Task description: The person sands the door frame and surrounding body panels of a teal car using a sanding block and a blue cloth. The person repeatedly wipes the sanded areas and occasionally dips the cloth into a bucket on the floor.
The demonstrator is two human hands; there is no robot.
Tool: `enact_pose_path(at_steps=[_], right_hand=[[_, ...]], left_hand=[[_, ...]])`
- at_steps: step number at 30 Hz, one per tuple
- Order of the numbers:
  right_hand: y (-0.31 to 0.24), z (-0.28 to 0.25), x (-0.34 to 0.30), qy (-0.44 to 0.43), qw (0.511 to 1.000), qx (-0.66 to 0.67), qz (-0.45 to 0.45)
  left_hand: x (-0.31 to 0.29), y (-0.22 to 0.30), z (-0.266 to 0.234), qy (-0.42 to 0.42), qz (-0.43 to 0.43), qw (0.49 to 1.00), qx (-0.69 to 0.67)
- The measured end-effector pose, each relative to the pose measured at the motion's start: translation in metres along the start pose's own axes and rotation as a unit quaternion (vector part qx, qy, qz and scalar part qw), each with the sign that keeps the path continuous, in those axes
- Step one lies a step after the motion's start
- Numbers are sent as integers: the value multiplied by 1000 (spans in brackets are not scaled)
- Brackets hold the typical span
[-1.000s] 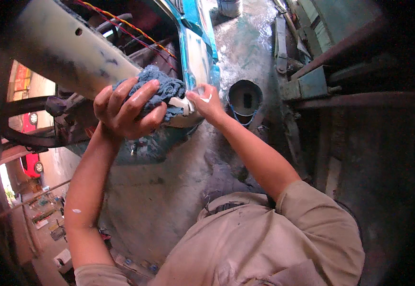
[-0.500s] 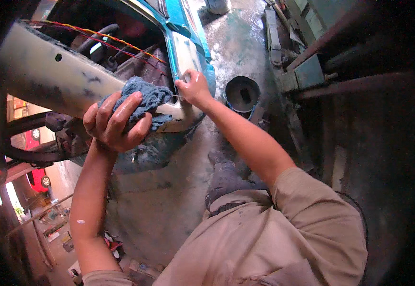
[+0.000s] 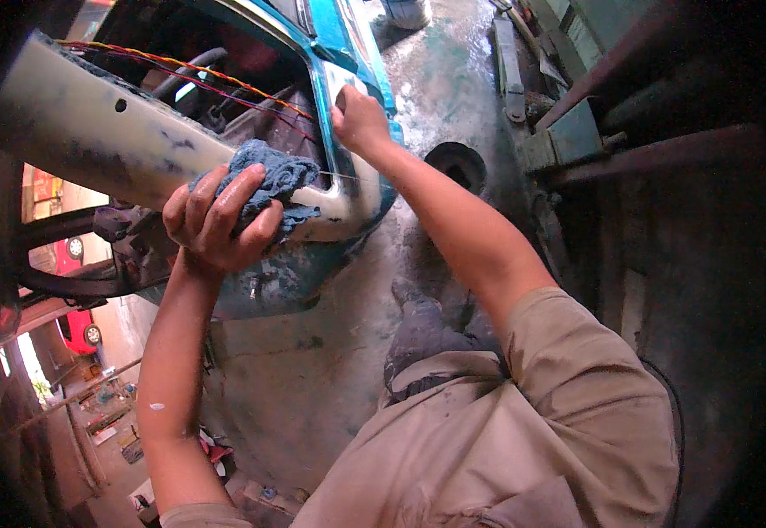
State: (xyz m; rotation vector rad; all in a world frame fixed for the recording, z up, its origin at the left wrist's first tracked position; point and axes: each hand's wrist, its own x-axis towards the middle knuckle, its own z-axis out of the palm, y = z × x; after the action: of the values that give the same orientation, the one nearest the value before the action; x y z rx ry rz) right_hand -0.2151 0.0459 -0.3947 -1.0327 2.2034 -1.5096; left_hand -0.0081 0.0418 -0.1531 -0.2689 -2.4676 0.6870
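My left hand [image 3: 224,222] grips a crumpled blue-grey cloth [image 3: 275,176], which hangs in front of the corner of a vehicle body. That body panel [image 3: 92,128] is cream with dark smudges and a small hole. Farther right, my right hand [image 3: 363,121] is closed against the pale, partly teal pillar [image 3: 337,77] beside the window opening. Whatever its fingers may hold is hidden. A thin strand stretches from near the cloth toward the pillar.
Coloured wires [image 3: 185,66] cross the window opening, with a steering wheel [image 3: 172,84] behind. A dark bucket [image 3: 460,165] stands on the floor right of the body, partly behind my right forearm. Metal beams [image 3: 510,79] line the right side. A red car [image 3: 79,332] shows at left.
My right hand has moved up and slightly right along the pillar, its forearm now covering part of the bucket. My left hand keeps the cloth nearly in place.
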Motion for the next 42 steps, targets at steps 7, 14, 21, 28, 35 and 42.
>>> enact_pose_path(at_steps=[7, 14, 21, 28, 35, 42], right_hand=[[2, -70, -83, -309, 912, -216, -160], [-3, -86, -115, -312, 913, -135, -225], [-11, -83, -102, -318, 926, 20, -205], [-15, -88, -98, -343, 919, 164, -102], [15, -79, -93, -181, 933, 297, 88], [21, -62, -114, -60, 954, 54, -287]], left_hand=[[1, 2, -1, 0, -1, 1000, 5], [2, -1, -3, -7, 12, 1000, -1], [-4, -5, -2, -14, 26, 1000, 9], [-7, -7, -5, -44, 44, 998, 10], [-2, -5, -3, -25, 24, 999, 16], [-2, -4, -5, -27, 18, 999, 2]])
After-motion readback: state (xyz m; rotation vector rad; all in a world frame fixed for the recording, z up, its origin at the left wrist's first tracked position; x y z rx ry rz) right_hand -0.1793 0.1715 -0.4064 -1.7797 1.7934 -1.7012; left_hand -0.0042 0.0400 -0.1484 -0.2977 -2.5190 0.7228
